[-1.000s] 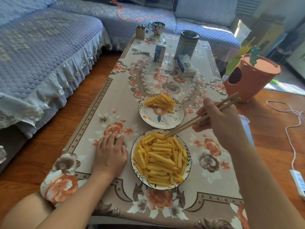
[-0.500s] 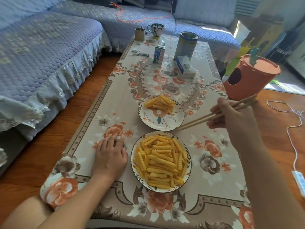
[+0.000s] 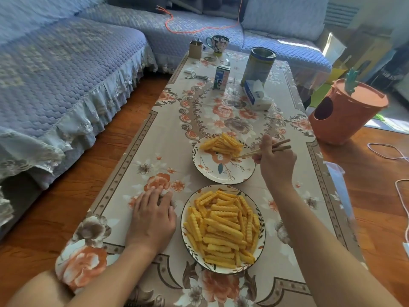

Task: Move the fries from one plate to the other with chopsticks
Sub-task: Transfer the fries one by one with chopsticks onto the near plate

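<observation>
Two plates sit on the bench (image 3: 159, 138): the near plate (image 3: 184, 227) is heaped with fries (image 3: 222, 227), and the far plate (image 3: 223, 173) carries a smaller pile (image 3: 222, 144) along its far edge. The right hand (image 3: 275, 161) clenches the chopsticks (image 3: 261, 151), their tips low at the right end of that smaller pile. Whether a fry is pinched between the tips cannot be told. The left hand (image 3: 152, 216) lies flat and relaxed on the bench just beside the near plate, grasping nothing.

Judging by the heaps, most of the work remains. To do this step well, the tips should open only once they are low over the far plate, so any fry drops onto the pile rather than rolling off the rim. The sticks should lift clear before swinging back, to avoid dragging placed fries. The left hand could steady the near plate for the next pick.
</observation>
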`<action>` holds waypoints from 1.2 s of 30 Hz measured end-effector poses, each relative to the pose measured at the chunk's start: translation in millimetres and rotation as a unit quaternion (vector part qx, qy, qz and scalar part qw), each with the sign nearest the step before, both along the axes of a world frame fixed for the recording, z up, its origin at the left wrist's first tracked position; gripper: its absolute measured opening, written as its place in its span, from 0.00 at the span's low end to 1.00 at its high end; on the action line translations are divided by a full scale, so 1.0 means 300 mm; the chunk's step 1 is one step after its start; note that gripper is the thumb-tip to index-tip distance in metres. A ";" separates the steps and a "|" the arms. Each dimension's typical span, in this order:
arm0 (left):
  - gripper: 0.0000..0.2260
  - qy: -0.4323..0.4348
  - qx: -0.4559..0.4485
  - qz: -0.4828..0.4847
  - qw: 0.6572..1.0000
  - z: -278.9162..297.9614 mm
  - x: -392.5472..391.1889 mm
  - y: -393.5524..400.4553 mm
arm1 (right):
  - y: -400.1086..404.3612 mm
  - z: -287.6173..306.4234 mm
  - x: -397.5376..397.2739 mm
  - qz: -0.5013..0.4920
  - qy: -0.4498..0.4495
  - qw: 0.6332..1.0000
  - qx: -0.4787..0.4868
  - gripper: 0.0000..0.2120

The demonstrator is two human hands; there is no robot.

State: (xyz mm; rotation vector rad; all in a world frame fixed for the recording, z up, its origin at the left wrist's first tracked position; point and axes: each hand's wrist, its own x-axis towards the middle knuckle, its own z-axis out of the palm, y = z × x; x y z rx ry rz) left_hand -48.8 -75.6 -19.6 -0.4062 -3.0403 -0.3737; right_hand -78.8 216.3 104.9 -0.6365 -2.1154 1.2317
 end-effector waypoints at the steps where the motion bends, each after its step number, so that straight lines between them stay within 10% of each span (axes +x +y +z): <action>1: 0.22 0.000 0.001 0.000 1.000 0.000 0.000 0.001 | 0.000 -0.008 -0.007 -0.004 -0.001 1.000 0.001 0.19; 12: 0.22 -0.003 0.008 0.004 1.000 0.001 0.004 0.002 | -0.063 0.155 0.177 0.093 -0.028 0.978 -0.185 0.23; 24: 0.23 -0.004 0.008 0.002 1.000 0.003 0.002 0.002 | -0.103 0.147 0.257 0.171 -0.077 0.975 -0.123 0.18; 36: 0.21 -0.005 -0.003 -0.002 1.000 -0.002 0.000 -0.002 | 0.061 0.035 0.059 0.025 -0.001 0.996 -0.081 0.17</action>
